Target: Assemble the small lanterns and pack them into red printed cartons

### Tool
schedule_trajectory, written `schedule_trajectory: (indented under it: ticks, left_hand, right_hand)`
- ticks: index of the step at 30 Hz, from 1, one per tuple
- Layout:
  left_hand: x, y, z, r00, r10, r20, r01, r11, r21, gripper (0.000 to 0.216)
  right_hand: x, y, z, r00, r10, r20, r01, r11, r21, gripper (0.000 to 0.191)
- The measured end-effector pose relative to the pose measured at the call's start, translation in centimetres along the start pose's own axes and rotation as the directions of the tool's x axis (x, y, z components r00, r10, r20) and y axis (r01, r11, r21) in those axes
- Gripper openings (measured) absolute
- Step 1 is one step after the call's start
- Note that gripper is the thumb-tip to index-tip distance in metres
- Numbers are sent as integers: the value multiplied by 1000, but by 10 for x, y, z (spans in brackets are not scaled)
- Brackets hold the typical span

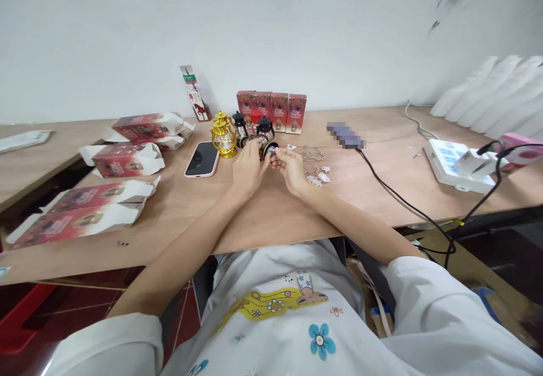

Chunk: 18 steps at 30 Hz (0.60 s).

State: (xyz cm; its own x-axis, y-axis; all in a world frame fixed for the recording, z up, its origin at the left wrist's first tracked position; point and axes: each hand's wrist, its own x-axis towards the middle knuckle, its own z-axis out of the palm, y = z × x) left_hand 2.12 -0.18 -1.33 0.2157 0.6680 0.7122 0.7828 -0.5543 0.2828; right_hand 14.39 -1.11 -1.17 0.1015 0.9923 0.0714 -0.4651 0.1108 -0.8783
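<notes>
My left hand [247, 168] and my right hand [291, 167] meet over the wooden table [271, 217], both closed round a small black lantern [268, 148] lying on its side. A gold lantern [223, 135] stands just left of my left hand. Two more black lanterns [240, 126] stand behind it. Small metal wire parts and white tags [316, 167] lie right of my right hand. A phone [202, 159] rests face up to the left.
Several red boxes [271, 110] stand in a row at the back. Opened red-and-white cartons [127, 161] lie across the left side. A white power strip [449, 164] with plugged cables sits at the right; a black cable [394, 195] crosses the table.
</notes>
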Motion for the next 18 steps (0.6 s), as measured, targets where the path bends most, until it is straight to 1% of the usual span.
schedule_trajectory:
  ticks: [3, 10, 14, 18]
  left_hand:
    - [0, -1, 0, 1000, 1, -22, -1, 1000, -8, 27]
    - [1, -1, -1, 1000, 8, -23, -10, 997, -81, 23]
    - [2, -5, 1, 998, 65, -23, -68, 989, -132, 18]
    - [3, -8, 1, 993, 113, -20, -115, 979, -169, 17]
  right_hand:
    - [2, 1, -2, 1000, -15, 11, 15, 1000, -12, 12]
    - [6, 4, -6, 996, -92, 20, 93, 995, -41, 12]
    - [5, 4, -5, 994, -105, 14, 106, 991, -86, 17]
    - [5, 3, -4, 991, -125, -38, 120, 987, -104, 28]
